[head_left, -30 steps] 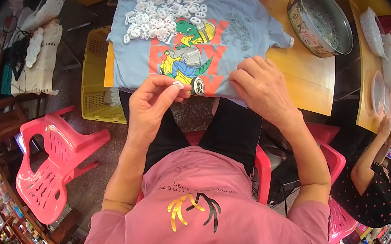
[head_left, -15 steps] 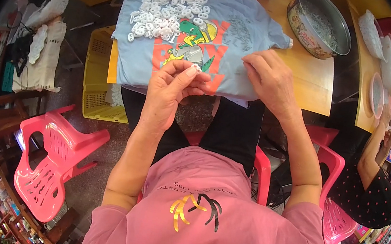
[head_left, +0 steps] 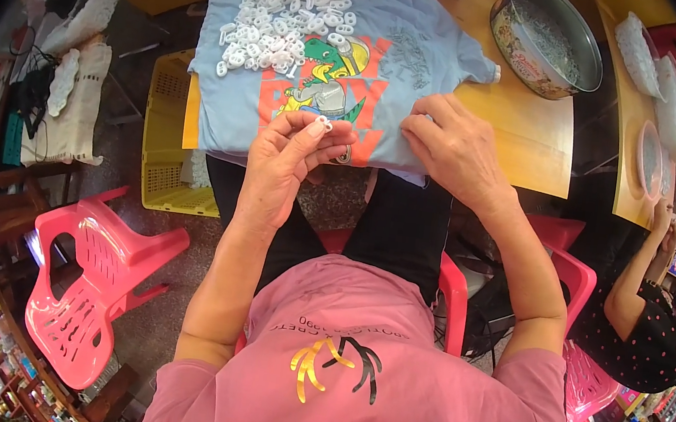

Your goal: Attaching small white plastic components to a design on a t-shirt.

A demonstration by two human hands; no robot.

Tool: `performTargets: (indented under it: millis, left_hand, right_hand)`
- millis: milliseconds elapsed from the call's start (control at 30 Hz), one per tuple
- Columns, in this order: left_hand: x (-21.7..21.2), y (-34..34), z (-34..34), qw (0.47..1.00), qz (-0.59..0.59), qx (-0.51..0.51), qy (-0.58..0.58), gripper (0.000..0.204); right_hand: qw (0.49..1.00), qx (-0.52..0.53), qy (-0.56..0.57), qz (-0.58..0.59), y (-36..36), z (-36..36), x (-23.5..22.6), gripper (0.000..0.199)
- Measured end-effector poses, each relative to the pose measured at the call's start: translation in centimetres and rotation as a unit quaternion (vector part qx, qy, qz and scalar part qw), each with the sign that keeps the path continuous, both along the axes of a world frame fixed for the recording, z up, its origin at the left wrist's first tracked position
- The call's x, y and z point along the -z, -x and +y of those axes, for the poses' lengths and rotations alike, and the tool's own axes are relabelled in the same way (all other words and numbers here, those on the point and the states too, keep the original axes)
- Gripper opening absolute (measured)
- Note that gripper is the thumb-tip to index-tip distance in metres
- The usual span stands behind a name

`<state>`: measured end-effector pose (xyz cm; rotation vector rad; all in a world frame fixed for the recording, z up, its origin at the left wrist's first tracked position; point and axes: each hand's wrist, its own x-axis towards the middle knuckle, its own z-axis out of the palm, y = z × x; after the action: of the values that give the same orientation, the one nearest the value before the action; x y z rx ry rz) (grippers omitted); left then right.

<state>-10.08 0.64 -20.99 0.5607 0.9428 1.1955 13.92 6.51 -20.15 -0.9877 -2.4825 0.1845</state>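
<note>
Pinched between the left hand (head_left: 289, 159) fingertips is one small white plastic ring (head_left: 324, 124), while a large pile of rings (head_left: 285, 23) (seemingly unprocessed) lies beyond on the blue T-shirt (head_left: 424, 61), pressed flat by the right hand (head_left: 451, 145).

White plastic rings (head_left: 289, 24) heap on a light-blue shirt (head_left: 424, 61) with green-orange print.

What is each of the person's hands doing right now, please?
Left hand: closed, pinching a small white plastic piece at its fingertips.
Right hand: open, resting flat on the blue T-shirt, holding nothing.
</note>
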Motion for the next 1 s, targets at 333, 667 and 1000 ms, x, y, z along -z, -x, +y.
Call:
performTargets:
  millis: [333,667,1000]
  left_hand:
    - [-1.0,-0.7,0.8,1.0,-0.011,0.01,0.007,0.014]
    - [-1.1,-2.5,1.1,0.999,-0.037,0.009,-0.001,0.013]
    - [-1.5,-3.9,1.6,0.998,-0.031,-0.005,-0.046,0.013]
  right_hand:
    - [0.938,0.042,0.213,0.271,1.6,-0.4,-1.3,0.011]
    - [0.895,0.063,0.308,0.316,3.0,-0.3,-0.8,0.011]
    - [0.765,0.069,0.427,0.477,3.2,-0.4,-0.6,0.018]
